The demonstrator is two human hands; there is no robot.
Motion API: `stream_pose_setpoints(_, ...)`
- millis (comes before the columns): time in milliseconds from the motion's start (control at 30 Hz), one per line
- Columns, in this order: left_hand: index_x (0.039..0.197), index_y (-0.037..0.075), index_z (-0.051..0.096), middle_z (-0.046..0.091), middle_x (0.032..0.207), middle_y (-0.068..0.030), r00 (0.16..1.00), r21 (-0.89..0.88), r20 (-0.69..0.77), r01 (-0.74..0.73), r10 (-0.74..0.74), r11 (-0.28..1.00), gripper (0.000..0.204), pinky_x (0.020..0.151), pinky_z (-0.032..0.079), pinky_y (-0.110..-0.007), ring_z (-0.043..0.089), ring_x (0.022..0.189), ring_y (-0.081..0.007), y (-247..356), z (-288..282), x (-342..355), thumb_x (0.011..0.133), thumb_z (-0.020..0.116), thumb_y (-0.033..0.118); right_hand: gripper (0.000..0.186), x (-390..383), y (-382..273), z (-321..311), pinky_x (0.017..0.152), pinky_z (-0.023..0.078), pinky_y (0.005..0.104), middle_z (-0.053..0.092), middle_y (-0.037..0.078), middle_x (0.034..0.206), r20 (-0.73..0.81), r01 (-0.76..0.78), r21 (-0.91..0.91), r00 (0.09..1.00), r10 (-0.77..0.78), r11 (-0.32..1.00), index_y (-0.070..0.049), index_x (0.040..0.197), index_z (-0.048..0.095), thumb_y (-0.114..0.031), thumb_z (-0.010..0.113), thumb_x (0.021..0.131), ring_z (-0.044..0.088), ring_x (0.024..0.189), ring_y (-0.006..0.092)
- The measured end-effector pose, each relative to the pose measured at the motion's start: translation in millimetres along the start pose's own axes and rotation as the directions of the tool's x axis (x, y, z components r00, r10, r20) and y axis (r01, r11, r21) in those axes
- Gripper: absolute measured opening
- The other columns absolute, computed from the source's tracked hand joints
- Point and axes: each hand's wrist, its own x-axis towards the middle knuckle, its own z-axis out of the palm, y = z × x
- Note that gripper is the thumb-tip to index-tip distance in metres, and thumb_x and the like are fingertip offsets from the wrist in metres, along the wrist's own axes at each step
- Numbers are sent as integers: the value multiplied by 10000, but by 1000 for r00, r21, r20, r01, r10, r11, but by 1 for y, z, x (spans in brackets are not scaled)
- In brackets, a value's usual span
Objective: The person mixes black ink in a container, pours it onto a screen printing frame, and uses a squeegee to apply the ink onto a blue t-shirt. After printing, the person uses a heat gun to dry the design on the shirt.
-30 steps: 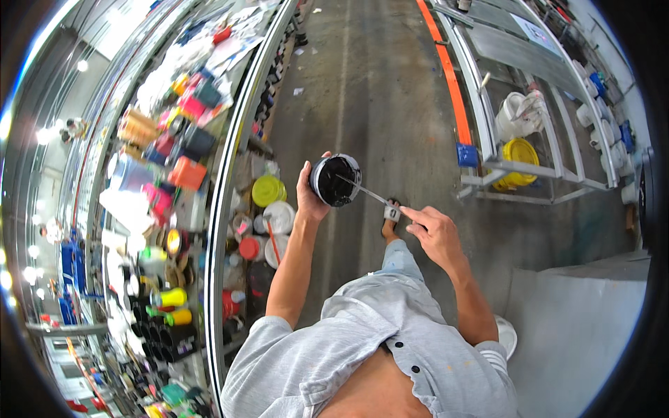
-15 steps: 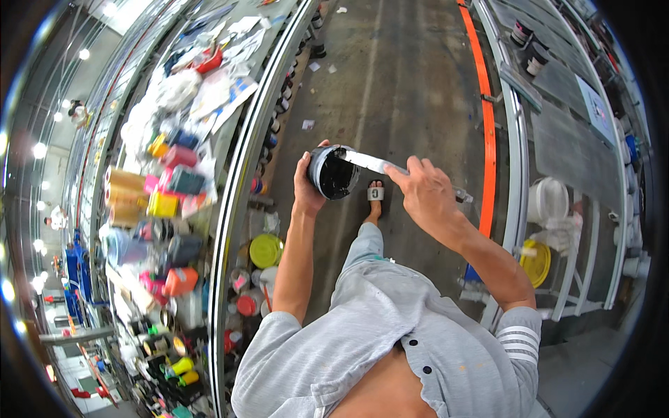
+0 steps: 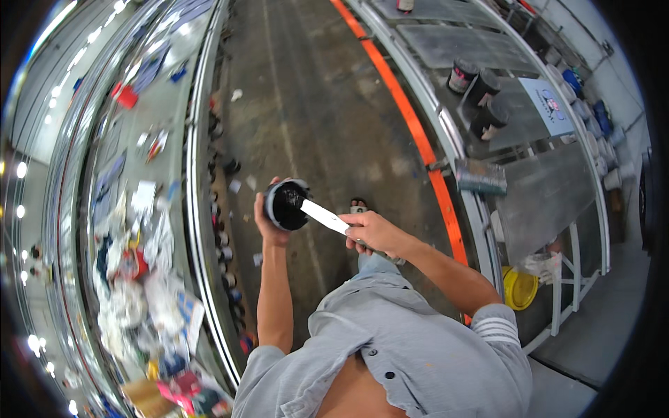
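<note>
My left hand (image 3: 268,226) is wrapped round the side of a dark jar (image 3: 270,203) with a pale rim. The jar is tilted toward me, and black ink or paint (image 3: 287,202) shows inside it. My right hand (image 3: 374,233) grips a flat, whitish spatula (image 3: 326,217). The blade's far end reaches over the jar's mouth and touches or dips into the black stuff; I cannot tell how deep. Both hands are held in front of me, above the walkway floor.
A long table (image 3: 182,132) on the left bears crumpled plastic (image 3: 122,303) and a red container (image 3: 125,95). At right, a metal table holds dark jars (image 3: 490,120) and a brush-like block (image 3: 481,177). An orange strip (image 3: 411,125) runs along its side. A yellow bucket (image 3: 520,288) stands below.
I have moved forward along the walkway, and the view has turned. More dark jars show on the right. The jar and spatula stay in my hands; the spatula now slants down to the right.
</note>
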Motion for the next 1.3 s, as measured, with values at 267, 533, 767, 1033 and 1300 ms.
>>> stream_pose_setpoints(267,1384,62,484,594,1320,-138,988,-50,-145,-53,45,997,617,1050,443,-495,573,1207,-324,44,3,276,961,430,507,402,194,-135,-132,698,494,428,523,141,845,-130,122,-891,855,-502,438,-193,1265,649,-89,575,884,597,786,304)
stream_pose_setpoints(533,1392,42,476,596,1319,-142,999,-47,25,-34,35,998,603,1061,436,-482,569,1217,-316,106,9,543,978,422,478,382,366,-287,-273,661,476,437,520,122,840,-105,90,-959,766,-634,268,-203,1172,708,-58,563,850,597,798,298)
stream_pose_setpoints(767,1342,23,525,655,1228,-129,983,-23,146,111,-107,993,567,1012,477,-423,629,1125,-279,127,62,822,969,495,449,424,501,-395,-405,682,485,444,522,125,856,-285,-76,-941,706,-649,331,-178,1190,692,-33,584,806,595,827,309)
stream_pose_setpoints(1033,1359,-35,478,622,1252,-181,915,226,271,243,-300,943,600,1019,479,-405,620,1142,-272,118,150,1058,962,516,414,400,586,-487,-552,679,473,430,522,111,820,-475,-274,-879,583,-660,391,-196,1177,695,-41,589,824,594,784,297)
stream_pose_setpoints(1300,1356,-88,456,561,1316,-240,821,452,459,113,-339,885,718,1033,471,-410,599,1169,-310,105,235,1270,906,560,462,425,711,-513,-738,613,512,333,707,122,920,-447,204,-282,837,-316,938,-63,1339,577,-42,574,915,638,683,193)
